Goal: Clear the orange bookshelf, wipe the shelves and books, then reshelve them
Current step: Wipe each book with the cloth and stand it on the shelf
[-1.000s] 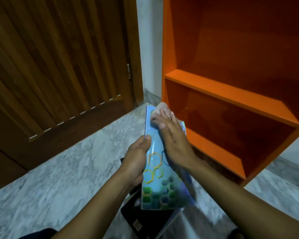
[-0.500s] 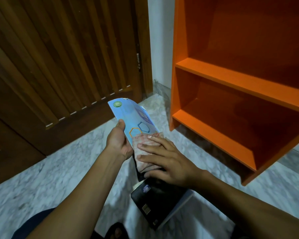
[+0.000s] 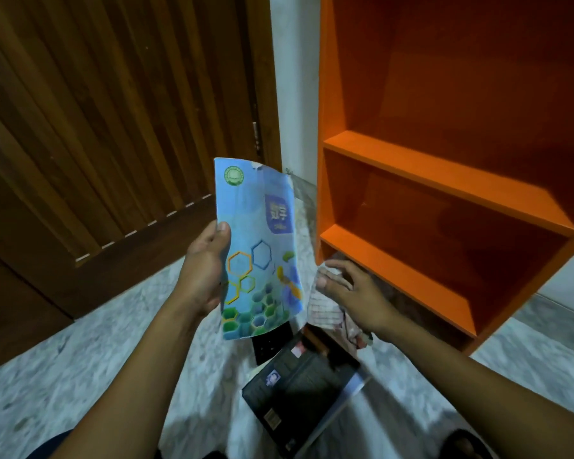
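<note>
Left hand grips the blue book by its left edge, thumb on the cover; book upright and bowed, held in the air just left of the orange bookshelf. Right hand holds a cloth under loosely spread fingers, just below the bookshelf's bottom corner and apart from the book. Black book flat on the marble floor below the bookshelf. Wooden door left of the bookshelf.
</note>
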A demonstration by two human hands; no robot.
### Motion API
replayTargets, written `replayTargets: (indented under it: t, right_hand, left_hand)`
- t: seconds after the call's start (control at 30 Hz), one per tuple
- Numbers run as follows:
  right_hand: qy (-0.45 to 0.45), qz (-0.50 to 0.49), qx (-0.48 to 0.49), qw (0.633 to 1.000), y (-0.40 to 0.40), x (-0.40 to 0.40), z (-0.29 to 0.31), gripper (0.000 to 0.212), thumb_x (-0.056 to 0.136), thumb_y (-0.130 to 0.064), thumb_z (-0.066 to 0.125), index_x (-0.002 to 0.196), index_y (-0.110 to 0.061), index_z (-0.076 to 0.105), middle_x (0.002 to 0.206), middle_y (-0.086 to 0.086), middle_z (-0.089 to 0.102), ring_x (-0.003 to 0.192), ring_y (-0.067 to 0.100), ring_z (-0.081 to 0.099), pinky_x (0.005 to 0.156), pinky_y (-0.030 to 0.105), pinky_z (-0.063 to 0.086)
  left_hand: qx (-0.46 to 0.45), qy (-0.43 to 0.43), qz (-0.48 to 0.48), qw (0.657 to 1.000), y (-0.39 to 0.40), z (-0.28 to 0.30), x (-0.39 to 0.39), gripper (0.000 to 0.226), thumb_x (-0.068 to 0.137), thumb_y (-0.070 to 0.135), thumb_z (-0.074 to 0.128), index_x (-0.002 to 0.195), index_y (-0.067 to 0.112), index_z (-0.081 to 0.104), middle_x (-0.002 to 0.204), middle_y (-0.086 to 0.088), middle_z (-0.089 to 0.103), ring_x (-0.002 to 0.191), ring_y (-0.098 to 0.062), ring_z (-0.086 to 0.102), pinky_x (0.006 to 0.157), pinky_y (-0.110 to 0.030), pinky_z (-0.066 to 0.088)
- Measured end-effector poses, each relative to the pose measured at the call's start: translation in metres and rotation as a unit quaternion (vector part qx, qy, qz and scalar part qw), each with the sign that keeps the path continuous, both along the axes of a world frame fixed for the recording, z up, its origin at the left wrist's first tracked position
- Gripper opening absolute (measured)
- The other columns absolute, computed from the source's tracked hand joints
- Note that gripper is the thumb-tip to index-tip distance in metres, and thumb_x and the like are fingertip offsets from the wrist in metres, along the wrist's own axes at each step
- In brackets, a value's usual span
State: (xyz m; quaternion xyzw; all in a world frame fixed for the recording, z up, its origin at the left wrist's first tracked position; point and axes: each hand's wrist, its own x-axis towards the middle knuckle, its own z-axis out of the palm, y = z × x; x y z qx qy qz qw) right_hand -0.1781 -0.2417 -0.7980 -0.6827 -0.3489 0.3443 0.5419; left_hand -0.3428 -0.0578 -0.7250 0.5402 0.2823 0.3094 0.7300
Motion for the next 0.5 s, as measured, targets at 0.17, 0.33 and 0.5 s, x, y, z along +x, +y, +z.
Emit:
replayTargets:
  t: [0.17,0.33,0.5]
  right_hand:
    - [0.048,-0.012,0.020,0.999,-0.002,0.018,0.005,0.090,0.088,-0.044,0.071,0.156,-0.042,0.013,0.160,-0.012,0.029,0.145,0.015,0.035,0.111,0.047,0.042]
    - [0.048,-0.031,0.033,0.998,-0.005,0.020,0.015,0.052,0.092,-0.033,0.069,0.139,-0.026,0.047,0.141,-0.010,0.053,0.127,0.008,0.055,0.106,0.041,0.048]
    - [0.048,-0.034,0.097,0.994,0.000,0.032,0.041,0.024,0.095,-0.017,0.066,0.115,-0.017,0.053,0.131,-0.005,0.060,0.118,-0.003,0.060,0.101,0.029,0.051]
  left_hand:
    - [0.051,-0.016,-0.090,0.995,-0.019,0.000,0.003,0.032,0.098,0.025,0.043,0.120,0.011,0.061,0.110,-0.009,0.075,0.092,-0.025,0.074,0.073,-0.038,0.061]
    - [0.083,-0.002,-0.116,0.990,-0.024,0.002,0.007,0.038,0.094,0.030,0.047,0.123,0.011,0.061,0.112,-0.013,0.074,0.092,-0.029,0.073,0.069,-0.037,0.060]
    - [0.179,0.022,-0.061,0.982,-0.013,0.013,0.009,0.027,0.103,0.027,0.042,0.122,0.020,0.059,0.111,0.002,0.074,0.095,-0.016,0.072,0.069,-0.026,0.058]
